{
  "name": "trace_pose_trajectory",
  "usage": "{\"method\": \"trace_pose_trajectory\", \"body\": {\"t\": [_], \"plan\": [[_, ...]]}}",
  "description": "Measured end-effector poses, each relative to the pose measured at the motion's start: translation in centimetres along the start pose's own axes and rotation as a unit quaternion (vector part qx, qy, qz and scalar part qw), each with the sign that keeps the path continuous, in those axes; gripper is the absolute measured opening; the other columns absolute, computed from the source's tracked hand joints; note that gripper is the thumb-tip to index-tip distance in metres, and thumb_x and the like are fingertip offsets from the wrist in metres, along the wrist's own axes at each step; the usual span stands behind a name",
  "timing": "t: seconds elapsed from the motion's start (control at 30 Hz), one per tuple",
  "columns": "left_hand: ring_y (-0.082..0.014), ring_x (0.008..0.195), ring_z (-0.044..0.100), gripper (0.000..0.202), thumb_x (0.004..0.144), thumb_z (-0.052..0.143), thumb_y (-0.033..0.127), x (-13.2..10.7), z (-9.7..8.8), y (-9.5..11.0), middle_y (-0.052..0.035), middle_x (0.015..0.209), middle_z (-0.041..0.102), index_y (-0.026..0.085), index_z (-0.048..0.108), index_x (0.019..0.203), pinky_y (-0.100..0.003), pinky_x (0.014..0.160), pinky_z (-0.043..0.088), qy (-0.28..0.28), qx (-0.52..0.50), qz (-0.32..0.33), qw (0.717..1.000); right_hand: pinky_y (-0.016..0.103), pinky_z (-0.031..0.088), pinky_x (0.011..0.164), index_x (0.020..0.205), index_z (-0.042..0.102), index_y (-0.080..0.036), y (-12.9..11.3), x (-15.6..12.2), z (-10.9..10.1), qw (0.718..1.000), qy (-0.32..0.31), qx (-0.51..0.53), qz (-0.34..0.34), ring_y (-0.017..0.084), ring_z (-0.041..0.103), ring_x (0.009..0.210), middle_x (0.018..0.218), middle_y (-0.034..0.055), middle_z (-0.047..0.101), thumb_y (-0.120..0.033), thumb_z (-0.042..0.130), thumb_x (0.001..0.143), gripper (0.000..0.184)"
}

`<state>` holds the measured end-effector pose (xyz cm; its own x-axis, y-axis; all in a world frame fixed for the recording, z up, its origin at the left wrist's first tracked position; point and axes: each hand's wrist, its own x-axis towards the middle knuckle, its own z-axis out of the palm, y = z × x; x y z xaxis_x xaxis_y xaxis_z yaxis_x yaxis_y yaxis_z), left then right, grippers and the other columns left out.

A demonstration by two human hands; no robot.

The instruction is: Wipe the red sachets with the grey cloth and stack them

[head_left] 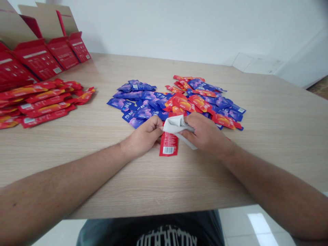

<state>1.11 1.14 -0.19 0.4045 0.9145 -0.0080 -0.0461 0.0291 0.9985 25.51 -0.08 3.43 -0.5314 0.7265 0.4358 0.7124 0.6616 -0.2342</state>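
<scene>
Head view: left hand (pixel 142 136) fingers (pixel 156 127) pinch a white folded cloth (pixel 176 124), right hand (pixel 205 133) curls firmly over it; a red sachet (pixel 168 145) lies just below the fingers on the counter (pixel 77 164).

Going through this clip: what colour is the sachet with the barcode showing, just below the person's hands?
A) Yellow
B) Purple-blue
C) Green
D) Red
D. The red sachet sticks out below the crumpled white piece held between the left hand and right hand.

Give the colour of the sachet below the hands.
The sachet is red; head view shows it best.
</scene>
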Motion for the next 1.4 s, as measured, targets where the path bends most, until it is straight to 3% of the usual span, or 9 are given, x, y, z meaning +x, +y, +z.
{"method": "trace_pose_trajectory", "body": {"t": [0.1,0.27,0.43,0.6,0.77,0.93,1.1,1.3,1.4], "plan": [[-0.0077,0.050,0.045,0.026,0.093,0.073,0.037,0.1,0.0,0.0,0.0068,0.066,0.053,0.022,0.052,0.089,-0.018,0.046,0.036,0.006,-0.005,0.003,1.000,0.032,0.045,0.078,0.101,0.062,-0.020,-0.4,-0.1,-0.1,0.999,-0.040,0.009,-0.020,0.023,0.061,0.091,0.101,0.0074,0.066,-0.034,0.064,0.102,0.015],[-0.0095,0.054,0.051,0.026,0.093,0.072,0.039,0.1,0.1,0.0,0.0056,0.069,0.056,0.022,0.052,0.090,-0.020,0.049,0.042,0.015,-0.017,-0.006,1.000,0.034,0.044,0.077,0.096,0.060,-0.018,-0.3,0.0,-0.1,1.000,0.000,-0.006,0.016,0.024,0.060,0.089,0.098,0.0088,0.066,-0.036,0.065,0.102,0.019],[-0.0078,0.049,0.045,0.026,0.091,0.075,0.035,0.1,0.1,0.0,0.0069,0.065,0.053,0.022,0.052,0.088,-0.018,0.045,0.035,0.013,-0.015,0.004,1.000,0.032,0.045,0.080,0.101,0.062,-0.018,-0.8,-0.1,-0.1,0.998,-0.065,0.018,-0.019,0.024,0.062,0.094,0.102,0.0076,0.065,-0.031,0.066,0.101,0.013],[-0.0088,0.050,0.047,0.023,0.095,0.069,0.036,0.0,0.3,0.2,0.0067,0.066,0.054,0.023,0.051,0.091,-0.019,0.046,0.037,0.025,-0.018,-0.009,0.999,0.033,0.044,0.078,0.098,0.061,-0.019,-0.6,-0.1,-0.2,1.000,-0.012,0.003,0.017,0.024,0.061,0.092,0.100,0.0081,0.066,-0.035,0.064,0.103,0.018],[-0.0080,0.052,0.044,0.025,0.092,0.072,0.036,0.0,0.2,0.3,0.0060,0.066,0.052,0.021,0.052,0.088,-0.018,0.047,0.034,0.021,-0.005,0.009,1.000,0.032,0.044,0.076,0.099,0.062,-0.020,-1.1,-0.1,-0.3,0.994,-0.096,0.022,-0.039,0.022,0.060,0.089,0.100,0.0065,0.065,-0.032,0.064,0.103,0.013],[-0.0099,0.052,0.048,0.024,0.093,0.070,0.037,0.1,0.2,0.1,0.0059,0.067,0.055,0.023,0.050,0.091,-0.020,0.048,0.039,0.027,-0.018,-0.015,0.999,0.034,0.043,0.078,0.096,0.059,-0.019,-0.4,0.0,-0.3,1.000,-0.018,-0.007,0.022,0.024,0.059,0.090,0.099,0.0085,0.065,-0.037,0.063,0.103,0.019],[-0.0093,0.052,0.047,0.025,0.092,0.071,0.037,0.1,0.0,0.0,0.0053,0.069,0.055,0.023,0.051,0.090,-0.020,0.048,0.035,0.013,-0.028,-0.001,1.000,0.032,0.044,0.077,0.096,0.061,-0.019,-1.2,-0.1,-0.5,0.992,-0.122,0.023,-0.040,0.022,0.060,0.090,0.099,0.0067,0.065,-0.028,0.065,0.100,0.010],[-0.0094,0.050,0.045,0.026,0.090,0.074,0.036,0.1,0.3,0.2,0.0064,0.065,0.052,0.023,0.052,0.089,-0.020,0.046,0.035,0.048,-0.055,-0.022,0.997,0.034,0.046,0.080,0.102,0.063,-0.018,-1.2,-0.1,-0.5,0.997,-0.073,-0.003,0.003,0.024,0.061,0.094,0.102,0.0090,0.065,-0.034,0.063,0.103,0.016],[-0.0094,0.051,0.047,0.024,0.090,0.073,0.032,-0.1,0.6,0.5,0.0057,0.065,0.054,0.022,0.051,0.088,-0.020,0.047,0.035,0.052,-0.071,-0.020,0.996,0.033,0.046,0.079,0.101,0.064,-0.019,-1.8,0.0,-0.6,0.991,-0.132,-0.003,-0.037,0.023,0.062,0.092,0.102,0.0075,0.066,-0.031,0.064,0.102,0.012]]}}
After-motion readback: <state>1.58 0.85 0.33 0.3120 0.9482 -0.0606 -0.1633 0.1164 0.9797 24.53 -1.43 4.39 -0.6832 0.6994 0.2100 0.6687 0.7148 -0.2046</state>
